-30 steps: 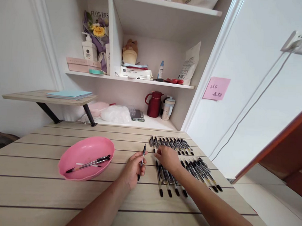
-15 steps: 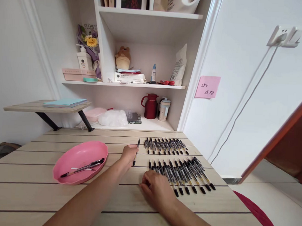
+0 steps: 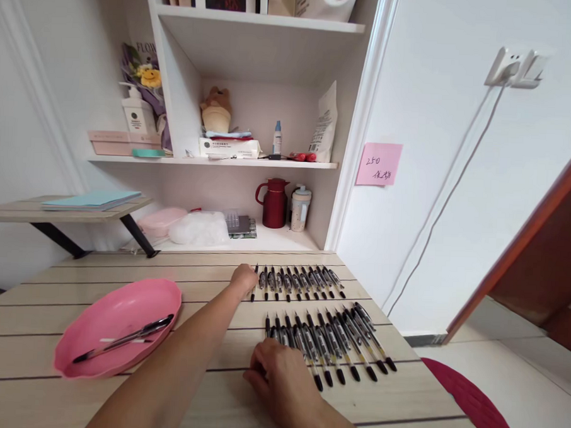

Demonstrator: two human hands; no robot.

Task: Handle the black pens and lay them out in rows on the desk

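Observation:
My left hand (image 3: 243,281) reaches forward and pinches a black pen (image 3: 254,291), setting it at the left end of the far row of pens (image 3: 297,281) on the wooden table (image 3: 203,362). My right hand (image 3: 278,378) rests with curled fingers on the table at the left end of the near row of pens (image 3: 330,342), touching the nearest ones. A pink bowl (image 3: 118,325) on the left holds a few pens.
Behind the table stands a white shelf unit (image 3: 250,163) with a red jug (image 3: 271,202), a cup, boxes and a plush toy. A small raised stand (image 3: 63,207) with a blue book sits at the back left. A pink note (image 3: 378,164) hangs on the wall.
My left hand carried the pen forward to the far row's left end. My right hand drew back from the far row to the near row's left end. The view shifted right.

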